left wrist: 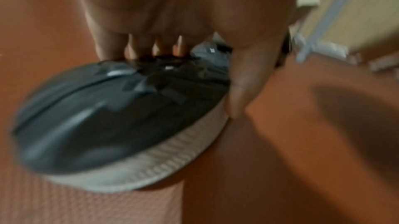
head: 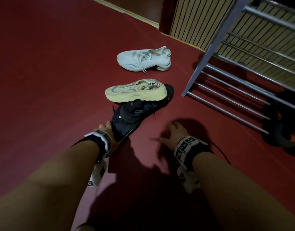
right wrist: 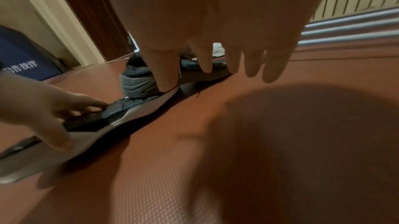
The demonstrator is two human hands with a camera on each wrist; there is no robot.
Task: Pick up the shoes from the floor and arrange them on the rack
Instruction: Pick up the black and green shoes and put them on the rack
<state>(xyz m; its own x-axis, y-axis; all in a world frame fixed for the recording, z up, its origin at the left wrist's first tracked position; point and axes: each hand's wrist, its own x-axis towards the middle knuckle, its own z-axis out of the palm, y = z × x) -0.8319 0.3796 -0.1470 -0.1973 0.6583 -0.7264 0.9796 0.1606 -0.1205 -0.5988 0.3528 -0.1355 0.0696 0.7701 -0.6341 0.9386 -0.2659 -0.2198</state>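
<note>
My left hand (head: 106, 129) grips one end of a dark shoe (head: 125, 124) with a pale sole, low over the red floor. In the left wrist view its fingers (left wrist: 151, 48) lie on the dark shoe (left wrist: 108, 116) and the thumb presses the side. A second dark shoe (head: 140, 109) lies just beyond, partly under a cream shoe (head: 136, 90). A white shoe (head: 143, 59) lies farther away. My right hand (head: 175, 132) hovers over the floor to the right, fingers (right wrist: 207, 67) spread and holding nothing. The metal rack (head: 243, 80) stands at the right.
A black shoe (head: 280, 130) sits by the rack's lowest bars at the far right. A slatted wall panel (head: 202, 19) and a dark door frame (head: 166, 15) stand behind. A blue bag (right wrist: 23, 57) rests by the door in the right wrist view.
</note>
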